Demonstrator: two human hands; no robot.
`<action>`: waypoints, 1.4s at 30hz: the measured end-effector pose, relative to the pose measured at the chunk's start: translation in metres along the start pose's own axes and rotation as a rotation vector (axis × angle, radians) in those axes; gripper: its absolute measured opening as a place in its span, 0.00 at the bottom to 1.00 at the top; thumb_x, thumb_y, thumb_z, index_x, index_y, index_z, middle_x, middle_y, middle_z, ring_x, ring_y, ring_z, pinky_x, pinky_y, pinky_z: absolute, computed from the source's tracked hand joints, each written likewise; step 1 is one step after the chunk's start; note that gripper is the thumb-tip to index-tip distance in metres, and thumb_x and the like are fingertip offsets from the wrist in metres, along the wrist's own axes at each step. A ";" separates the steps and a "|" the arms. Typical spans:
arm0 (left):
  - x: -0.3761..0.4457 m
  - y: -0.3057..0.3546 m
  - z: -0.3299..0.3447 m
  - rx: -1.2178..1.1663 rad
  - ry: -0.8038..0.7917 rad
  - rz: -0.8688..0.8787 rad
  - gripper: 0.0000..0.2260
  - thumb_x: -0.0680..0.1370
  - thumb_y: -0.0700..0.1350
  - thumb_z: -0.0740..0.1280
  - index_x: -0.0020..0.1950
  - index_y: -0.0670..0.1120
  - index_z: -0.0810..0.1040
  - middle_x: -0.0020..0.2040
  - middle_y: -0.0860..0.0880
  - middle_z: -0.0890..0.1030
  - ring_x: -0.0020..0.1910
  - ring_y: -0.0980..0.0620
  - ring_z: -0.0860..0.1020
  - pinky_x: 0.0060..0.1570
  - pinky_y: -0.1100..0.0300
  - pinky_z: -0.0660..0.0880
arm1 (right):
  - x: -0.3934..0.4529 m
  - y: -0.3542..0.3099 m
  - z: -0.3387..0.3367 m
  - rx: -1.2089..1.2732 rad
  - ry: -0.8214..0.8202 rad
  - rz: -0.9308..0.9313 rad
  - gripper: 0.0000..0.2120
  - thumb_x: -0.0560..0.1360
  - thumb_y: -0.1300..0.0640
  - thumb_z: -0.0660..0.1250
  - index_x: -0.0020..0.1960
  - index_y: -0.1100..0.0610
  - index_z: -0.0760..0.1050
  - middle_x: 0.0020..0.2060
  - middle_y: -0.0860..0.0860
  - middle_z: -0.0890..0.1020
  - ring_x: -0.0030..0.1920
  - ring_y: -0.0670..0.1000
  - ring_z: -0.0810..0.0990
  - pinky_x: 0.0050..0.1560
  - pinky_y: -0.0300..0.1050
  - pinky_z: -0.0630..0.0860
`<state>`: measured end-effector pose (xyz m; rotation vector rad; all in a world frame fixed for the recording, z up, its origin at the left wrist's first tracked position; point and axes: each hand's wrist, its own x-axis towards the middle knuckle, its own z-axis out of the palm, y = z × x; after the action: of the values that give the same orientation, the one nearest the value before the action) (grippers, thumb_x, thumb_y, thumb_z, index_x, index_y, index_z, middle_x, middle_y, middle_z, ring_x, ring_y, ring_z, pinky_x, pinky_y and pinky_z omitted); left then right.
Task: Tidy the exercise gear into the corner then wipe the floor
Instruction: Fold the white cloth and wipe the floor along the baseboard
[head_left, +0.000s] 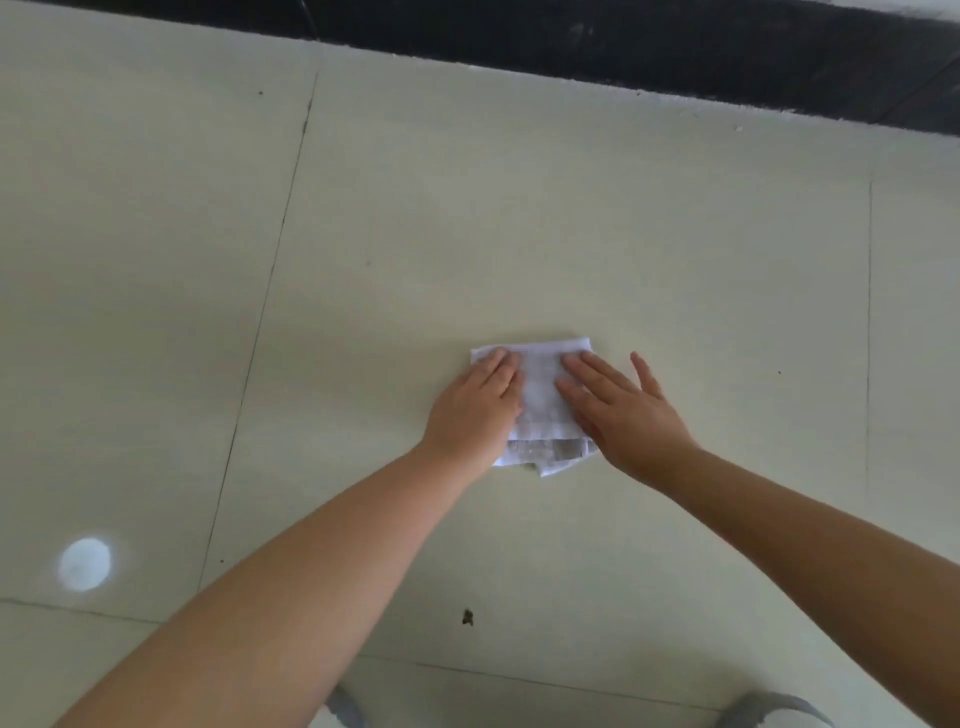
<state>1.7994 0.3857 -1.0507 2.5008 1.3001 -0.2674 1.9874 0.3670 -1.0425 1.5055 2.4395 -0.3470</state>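
white cloth (540, 395), folded to a rough rectangle, lies flat on the pale tiled floor (519, 234), a little right of centre. its near edge is uneven, with a greyish band and a small flap sticking out toward the viewer.

left hand (475, 410) palm down on the cloth's left part, fingers straight and held together, pressing flat; fingertips reach almost to the far left corner. holds nothing in a curl.

right hand (621, 410) palm down on the cloth's right part, fingers straight and spread a little; the outer finger lies past the cloth's right edge, over bare tile. also flat, not gripping. strip of cloth shows between the two hands.

both forearms bare, reaching in from the bottom edge.

floor: large tiles with thin dark joints. small dark speck of dirt (467, 617) near, between the forearms. round bright light spot (84, 564) lower left. dark skirting band (675, 57) runs along the far edge of the floor. grey shapes at the bottom edge, cannot tell what.
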 end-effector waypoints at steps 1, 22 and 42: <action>0.009 -0.009 -0.010 0.019 -0.018 -0.038 0.21 0.71 0.46 0.55 0.48 0.40 0.86 0.51 0.45 0.86 0.52 0.50 0.84 0.50 0.63 0.79 | 0.016 0.000 -0.008 0.006 -0.028 0.014 0.18 0.74 0.57 0.58 0.60 0.56 0.78 0.59 0.54 0.81 0.58 0.54 0.81 0.59 0.63 0.72; 0.098 -0.028 -0.023 0.070 0.122 0.179 0.20 0.66 0.40 0.54 0.33 0.40 0.86 0.37 0.46 0.87 0.38 0.49 0.86 0.35 0.62 0.81 | 0.048 0.022 -0.036 -0.084 -0.144 0.382 0.24 0.74 0.58 0.53 0.66 0.66 0.72 0.67 0.62 0.72 0.66 0.58 0.75 0.66 0.65 0.64; 0.077 -0.083 -0.036 0.184 0.079 0.123 0.19 0.67 0.39 0.55 0.40 0.36 0.86 0.42 0.42 0.87 0.42 0.44 0.86 0.36 0.57 0.82 | 0.092 -0.007 -0.024 0.061 -0.132 0.302 0.25 0.64 0.59 0.52 0.50 0.67 0.82 0.51 0.61 0.84 0.49 0.60 0.85 0.45 0.61 0.78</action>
<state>1.7762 0.5015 -1.0560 2.7600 1.1932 -0.2741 1.9390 0.4487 -1.0505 1.7838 2.0790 -0.4460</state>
